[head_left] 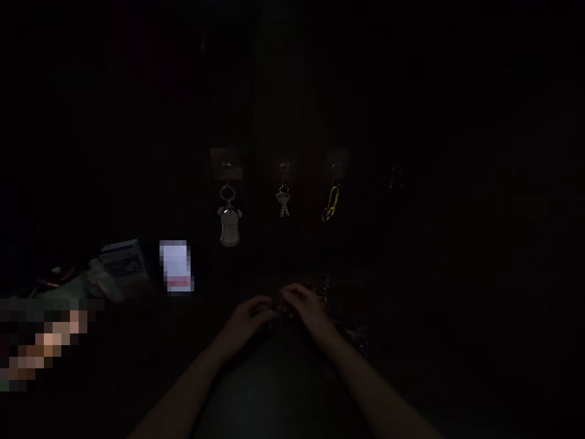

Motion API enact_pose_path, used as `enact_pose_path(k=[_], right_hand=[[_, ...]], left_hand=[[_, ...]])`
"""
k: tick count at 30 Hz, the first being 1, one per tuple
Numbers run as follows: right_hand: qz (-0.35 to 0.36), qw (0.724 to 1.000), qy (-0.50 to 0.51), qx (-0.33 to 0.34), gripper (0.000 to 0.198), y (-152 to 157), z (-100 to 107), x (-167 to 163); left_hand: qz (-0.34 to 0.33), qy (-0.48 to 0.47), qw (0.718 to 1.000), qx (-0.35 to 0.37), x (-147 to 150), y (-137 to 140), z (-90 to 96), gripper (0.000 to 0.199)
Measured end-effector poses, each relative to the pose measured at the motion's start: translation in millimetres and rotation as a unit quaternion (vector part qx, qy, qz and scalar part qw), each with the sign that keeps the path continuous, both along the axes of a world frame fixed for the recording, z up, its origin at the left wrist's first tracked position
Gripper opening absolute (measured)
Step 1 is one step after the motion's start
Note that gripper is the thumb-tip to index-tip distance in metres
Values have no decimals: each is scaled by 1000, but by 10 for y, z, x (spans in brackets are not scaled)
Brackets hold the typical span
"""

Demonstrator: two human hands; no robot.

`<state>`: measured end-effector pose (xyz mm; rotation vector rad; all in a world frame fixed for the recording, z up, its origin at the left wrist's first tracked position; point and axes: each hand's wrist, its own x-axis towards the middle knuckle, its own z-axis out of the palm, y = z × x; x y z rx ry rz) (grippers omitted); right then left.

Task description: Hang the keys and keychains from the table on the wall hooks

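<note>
My left hand (249, 317) and my right hand (307, 308) are close together at the lower middle, fingers pinched toward each other. Between the fingertips is a small object with a faint metallic glint, too dark to name. Just right of my right hand lie some shiny small items (359, 338), perhaps keys or rings, hard to make out. Beyond my hands, several hooks hang in a row. From them hang a pale animal-shaped keychain (230, 227) on a ring, a bunch of silver keys (283, 204) and a yellow braided cord loop (333, 204).
A bright, pixelated rectangle (177, 266) is left of my hands. Beside it stand a box (123, 262) and a pale bottle-like item (105, 280). Another hook-like glint (396, 178) shows at right. The far left is pixelated, and most surroundings are very dark.
</note>
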<state>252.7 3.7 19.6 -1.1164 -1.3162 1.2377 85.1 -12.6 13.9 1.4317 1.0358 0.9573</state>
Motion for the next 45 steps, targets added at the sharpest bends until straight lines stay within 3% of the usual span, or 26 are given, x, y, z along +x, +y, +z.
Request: enact_pose_path(k=[9, 15, 22, 35, 40, 45], right_hand=[[96, 994, 2, 44, 31, -56, -57, -47], [26, 984, -108, 136, 19, -80, -7, -24], [-31, 939, -223, 260, 2, -84, -74, -51], [-86, 913, -291, 274, 11, -90, -74, -51], [-116, 893, -327, 287, 10, -114, -13, -47], [-120, 894, -304, 307, 10, -101, 2, -7]], left_hand=[[22, -75, 997, -9, -27, 6, 58, 29], [29, -140, 989, -45, -21, 23, 9, 26], [25, -73, 997, -29, -30, 11, 30, 32], [-13, -37, 999, -4, 0, 7, -36, 36], [0, -42, 999, -23, 9, 18, -33, 26], [25, -84, 994, -65, 8, -3, 11, 21]])
